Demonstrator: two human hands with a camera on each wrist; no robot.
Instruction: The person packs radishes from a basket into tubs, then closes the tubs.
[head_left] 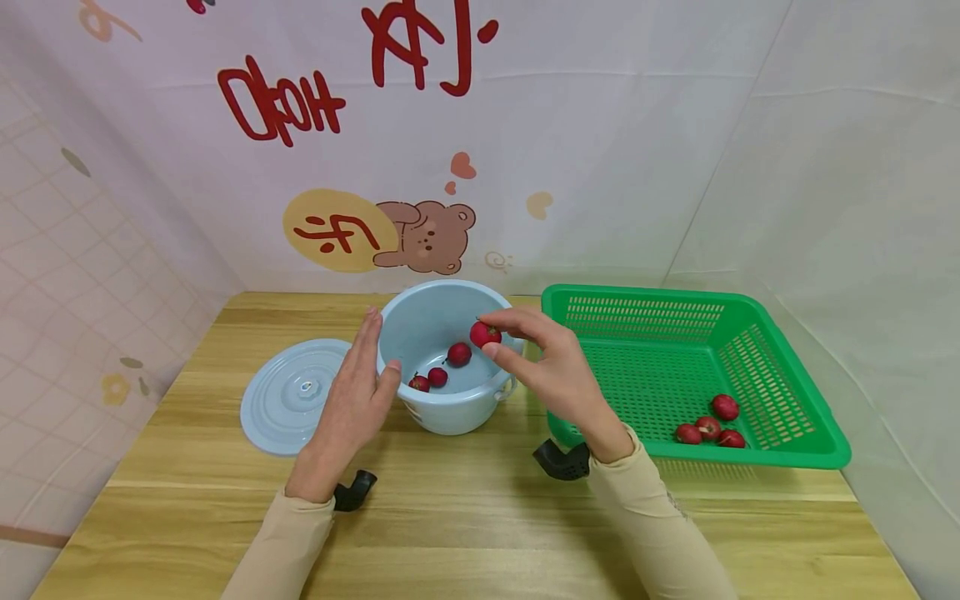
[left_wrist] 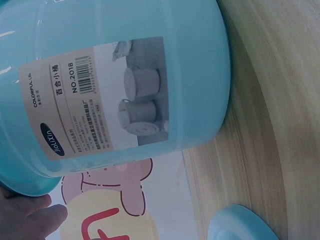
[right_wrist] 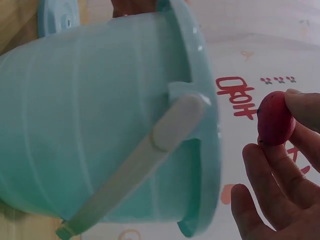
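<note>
In the head view my right hand [head_left: 558, 367] pinches a red radish [head_left: 485, 334] between thumb and fingertips, above the right side of a light-blue bucket [head_left: 450, 417]. The right wrist view shows the same radish [right_wrist: 276, 118] held just outside the rim line, with the other fingers spread. My left hand [head_left: 356, 400] rests against the bucket's left rim, fingers straight. From the left wrist, its fingers [left_wrist: 47, 220] appear beside the rim. A few radishes [head_left: 459, 354] lie on the bucket's floor.
A green mesh basket [head_left: 622, 367] stands to the right, with several radishes [head_left: 725, 407] in its near right corner. The bucket's blue lid [head_left: 273, 400] lies on the wooden table [head_left: 450, 517] at left. The bucket's handle [right_wrist: 145, 157] hangs down on its right side.
</note>
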